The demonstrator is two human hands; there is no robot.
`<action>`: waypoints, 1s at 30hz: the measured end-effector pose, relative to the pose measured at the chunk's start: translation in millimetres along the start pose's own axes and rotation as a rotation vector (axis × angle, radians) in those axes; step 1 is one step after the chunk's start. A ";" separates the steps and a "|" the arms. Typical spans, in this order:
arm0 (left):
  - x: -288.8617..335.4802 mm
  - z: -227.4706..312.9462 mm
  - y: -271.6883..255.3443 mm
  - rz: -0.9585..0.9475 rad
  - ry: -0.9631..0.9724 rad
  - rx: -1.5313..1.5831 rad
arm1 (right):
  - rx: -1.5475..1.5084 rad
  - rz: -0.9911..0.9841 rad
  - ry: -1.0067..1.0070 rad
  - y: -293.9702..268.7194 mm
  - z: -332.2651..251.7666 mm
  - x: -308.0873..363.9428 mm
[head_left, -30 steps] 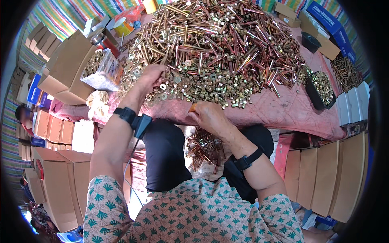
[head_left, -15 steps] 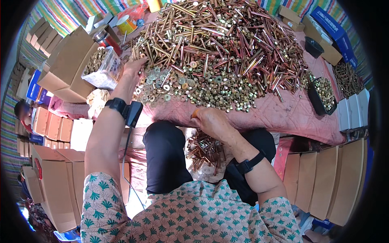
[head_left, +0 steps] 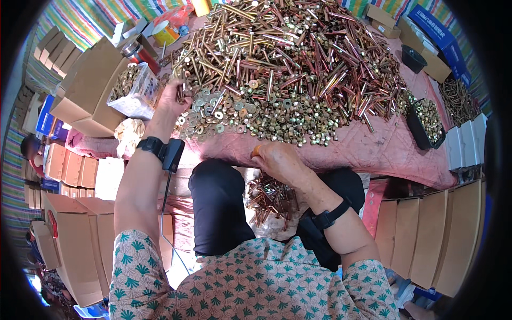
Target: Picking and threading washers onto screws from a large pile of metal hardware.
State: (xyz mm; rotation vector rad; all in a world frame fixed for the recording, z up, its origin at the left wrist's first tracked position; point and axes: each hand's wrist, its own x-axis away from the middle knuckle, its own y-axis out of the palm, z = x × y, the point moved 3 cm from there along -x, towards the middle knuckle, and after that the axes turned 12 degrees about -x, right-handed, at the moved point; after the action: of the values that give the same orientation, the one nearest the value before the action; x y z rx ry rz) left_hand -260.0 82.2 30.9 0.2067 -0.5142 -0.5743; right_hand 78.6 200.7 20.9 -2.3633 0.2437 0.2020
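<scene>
Shirt (head_left: 250,288): beige with green leaf sprigs
Trousers (head_left: 216,205): near black
Tablecloth (head_left: 373,152): faded pink, quilted lines
Tubes (head_left: 341,80): brassy gold, many reddish purple
Nuts (head_left: 298,120): greenish gold
Washers (head_left: 201,113): dull silver, some yellowish
Wrist straps (head_left: 153,146): black
Wall sheet (head_left: 80,24): blue, green, yellow, red and white stripes
Cartons (head_left: 77,240): brown

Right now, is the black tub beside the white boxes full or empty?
It looks full: shiny nuts fill the black tub to about its rim, and no bottom shows.
</scene>
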 end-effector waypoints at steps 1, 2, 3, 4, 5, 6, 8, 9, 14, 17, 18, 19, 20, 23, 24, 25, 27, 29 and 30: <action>10.4 -1.5 6.5 -0.069 0.027 0.052 | 0.012 0.000 0.017 -0.8 1.2 1.6; 18.6 -3.2 13.0 -0.074 0.024 0.053 | 0.025 0.000 0.037 -1.5 2.6 3.3; 31.6 -0.3 19.6 -0.007 0.058 0.050 | 0.028 0.000 0.035 -1.1 2.5 3.4; 38.2 1.6 23.7 0.058 0.089 0.046 | 0.016 0.003 0.035 -0.8 3.4 3.9; 27.2 1.1 18.1 0.040 0.046 0.065 | 0.005 0.008 0.038 -1.1 4.6 4.9; 23.1 5.1 8.7 0.046 0.054 0.068 | 0.005 0.004 0.028 -0.3 1.7 3.5; 9.7 16.2 -9.7 0.012 0.197 -0.007 | -0.063 0.003 -0.004 1.5 -2.5 0.1; 3.1 23.5 -2.7 0.000 0.160 -0.123 | -0.059 0.005 0.004 1.6 0.6 1.0; -12.8 34.1 15.6 0.224 0.530 -0.902 | -0.050 -0.024 0.046 2.1 5.7 0.1; -26.8 36.9 8.6 0.328 0.873 -1.297 | -0.034 -0.007 -0.003 3.9 5.3 -1.9; -30.8 38.3 6.1 0.327 0.866 -1.298 | -0.037 -0.011 0.001 3.9 4.4 -2.7; -32.7 40.4 7.1 0.258 0.972 -1.374 | -0.012 -0.029 -0.002 3.0 1.1 -3.8; -32.9 41.0 7.0 0.188 1.079 -1.447 | 0.014 -0.046 -0.006 2.9 -1.2 -4.9; -28.2 35.7 29.4 0.154 1.000 -1.603 | 0.029 -0.034 0.022 0.5 3.6 -2.9; -24.4 35.3 32.1 0.137 1.128 -1.789 | 0.027 -0.035 0.020 2.1 4.5 -3.9; -21.6 34.6 30.7 0.176 1.125 -1.868 | 0.025 -0.037 0.012 4.3 6.2 -4.4; -13.1 35.5 28.9 0.210 1.158 -1.904 | 0.025 -0.040 0.005 5.7 6.0 -4.6; -4.2 37.8 28.4 0.238 1.183 -1.932 | -0.024 -0.017 0.003 4.4 4.6 -4.3; 0.4 40.7 29.8 0.236 1.183 -1.930 | -0.024 -0.017 0.005 4.1 4.6 -3.2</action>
State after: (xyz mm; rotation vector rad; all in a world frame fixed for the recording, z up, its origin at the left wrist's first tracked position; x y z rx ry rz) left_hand -267.0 104.7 75.6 -1.2913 1.2373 -0.4066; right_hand 74.2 201.4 15.5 -2.3892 0.2247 0.1914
